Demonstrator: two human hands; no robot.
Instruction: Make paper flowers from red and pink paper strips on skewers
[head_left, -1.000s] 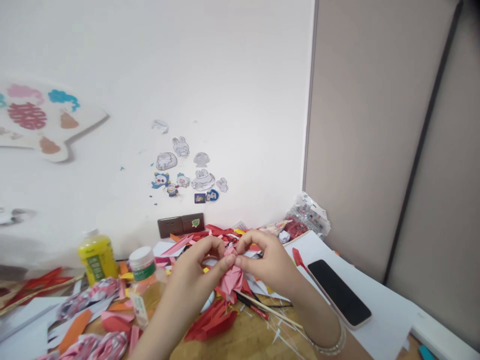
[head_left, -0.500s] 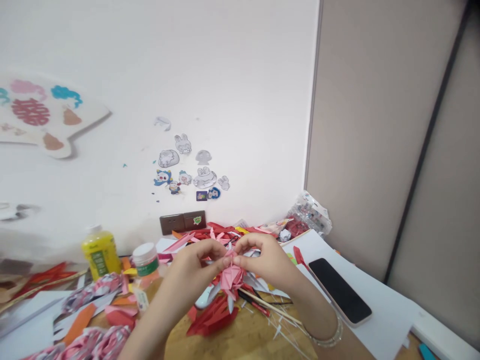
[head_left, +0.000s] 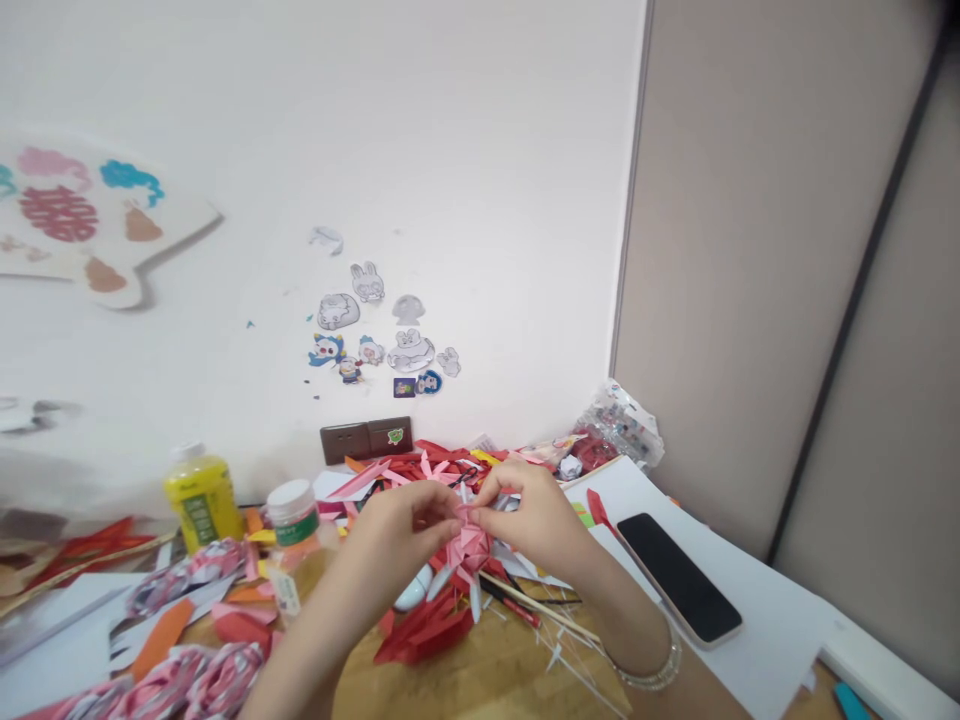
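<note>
A pink folded-paper flower (head_left: pixel 468 552) with pointed white paper tips hangs over the wooden table (head_left: pixel 420 690). My left hand (head_left: pixel 409 530) grips its left upper edge, thumb and fingertips pressed together. From the other side my right hand (head_left: pixel 521 508) pinches the flower's top between thumb and forefinger; a bracelet circles that wrist. Fingers hide part of the fold being held. Just below the flower lie red folded-paper pieces (head_left: pixel 426 628) and thin wooden sticks (head_left: pixel 541 607). A white rounded object (head_left: pixel 414 590) shows partly behind my left hand.
A black phone (head_left: pixel 679 577) lies on white paper (head_left: pixel 772 665) at right. A yellow bottle (head_left: pixel 201 500) and a white-capped jar (head_left: pixel 292 515) stand at left, near pink-and-white bundles (head_left: pixel 191 685). Scattered coloured paper lines the wall, beside a clear plastic packet (head_left: pixel 622 425).
The flower has turned slightly and its white tips point more to the lower right. My fingers have shifted a little at its top; both hands keep their hold.
</note>
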